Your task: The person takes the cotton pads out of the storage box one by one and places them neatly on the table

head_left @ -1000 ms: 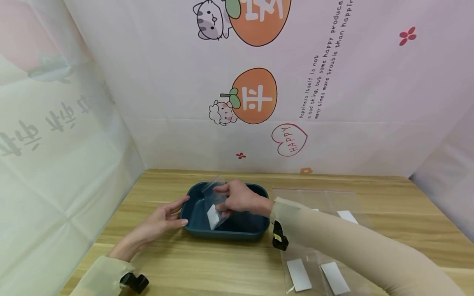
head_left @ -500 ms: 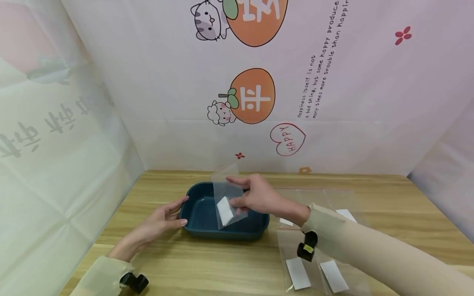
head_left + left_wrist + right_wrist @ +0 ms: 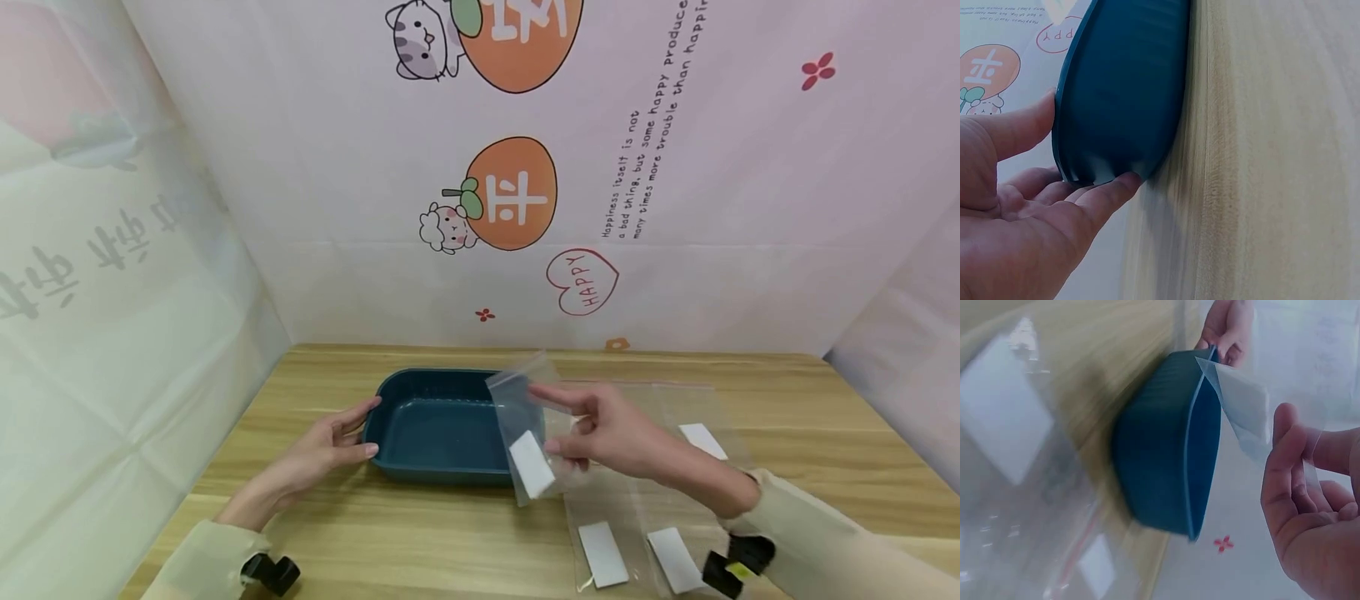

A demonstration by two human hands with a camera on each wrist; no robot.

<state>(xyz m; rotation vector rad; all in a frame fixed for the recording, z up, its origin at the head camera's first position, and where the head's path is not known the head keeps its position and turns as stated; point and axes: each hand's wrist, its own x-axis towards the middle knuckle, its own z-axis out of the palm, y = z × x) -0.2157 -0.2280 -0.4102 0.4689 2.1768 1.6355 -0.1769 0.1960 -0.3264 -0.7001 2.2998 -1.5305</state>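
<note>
On the table's left side stands a dark blue plastic box (image 3: 450, 477), rectangular with rounded corners; its visible inside is bare. My left hand (image 3: 333, 437) holds its left end, thumb and fingers set apart on it; in the left wrist view, the fingertips (image 3: 1125, 181) are right at its wall. My right hand (image 3: 603, 433) pinches a clear zip-lock bag (image 3: 513, 408) with a white rectangular piece (image 3: 532, 465) at its bottom. The bag hangs tilted, overlapping the box's right end in the head view. The right wrist view shows the thumb and index finger together on the film.
Several clear zip-lock bags (image 3: 633, 508) lie flat on the wooden table (image 3: 420, 542) at the right, with white pieces (image 3: 602, 554) inside. Behind the table rises a printed white cloth backdrop (image 3: 360, 292); another cloth (image 3: 187, 375) hangs at the left.
My right hand has lifted the bag out of the box and carried it rightward, to the box's right end. The left hand and the box have stayed in place.
</note>
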